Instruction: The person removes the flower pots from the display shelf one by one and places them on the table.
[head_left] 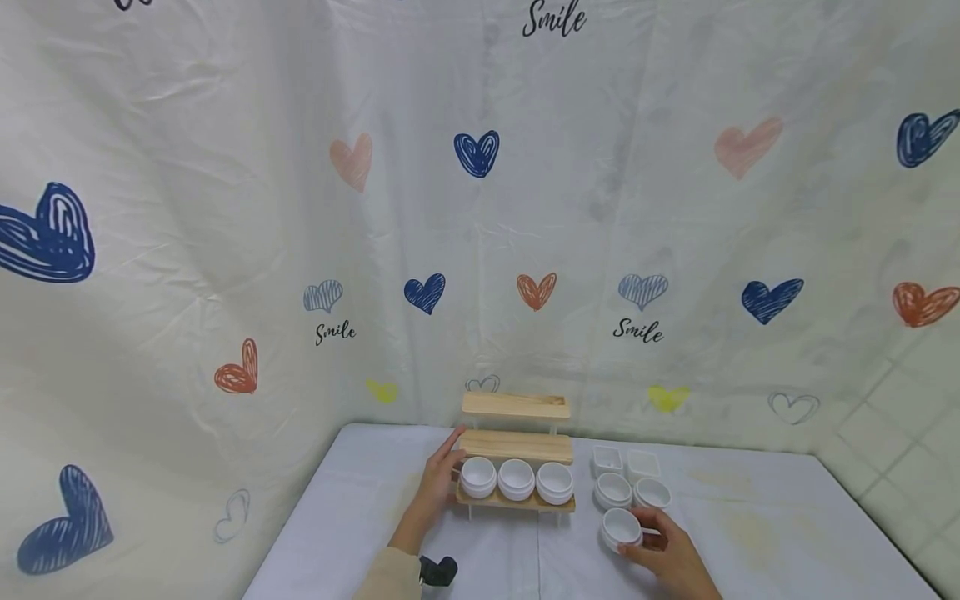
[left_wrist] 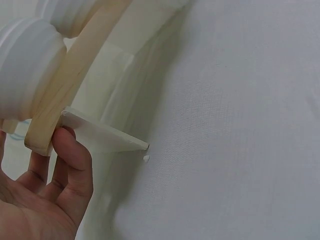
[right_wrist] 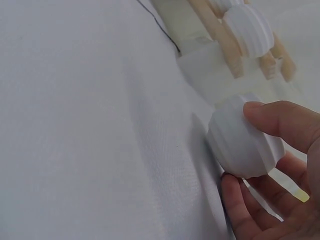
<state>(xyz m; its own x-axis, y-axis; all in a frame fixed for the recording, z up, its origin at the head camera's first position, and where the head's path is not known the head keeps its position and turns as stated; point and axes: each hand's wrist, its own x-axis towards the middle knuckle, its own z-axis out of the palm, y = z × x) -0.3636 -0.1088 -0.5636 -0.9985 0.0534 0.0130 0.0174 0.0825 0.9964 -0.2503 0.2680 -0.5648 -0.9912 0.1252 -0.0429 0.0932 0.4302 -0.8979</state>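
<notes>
A three-tier wooden rack (head_left: 516, 447) stands on the white table, with three white round cups, one of them a cup (head_left: 516, 479), in a row on its lowest tier. My left hand (head_left: 437, 483) grips the left end of that tier. In the left wrist view, thumb and fingers of my left hand (left_wrist: 50, 195) pinch the wooden end (left_wrist: 40, 132) beside a clear support (left_wrist: 100, 131). To the right of the rack, my right hand (head_left: 670, 554) holds a white cup (head_left: 621, 527) by its right side. The right wrist view has my right hand (right_wrist: 285, 165) around the ribbed cup (right_wrist: 242, 137), thumb on top.
Behind the held cup are two more round cups (head_left: 613, 490) (head_left: 652, 492) and two square white dishes (head_left: 607, 459) (head_left: 642, 465). A white cloth (head_left: 360, 492) covers the table. A curtain with hearts hangs behind the rack.
</notes>
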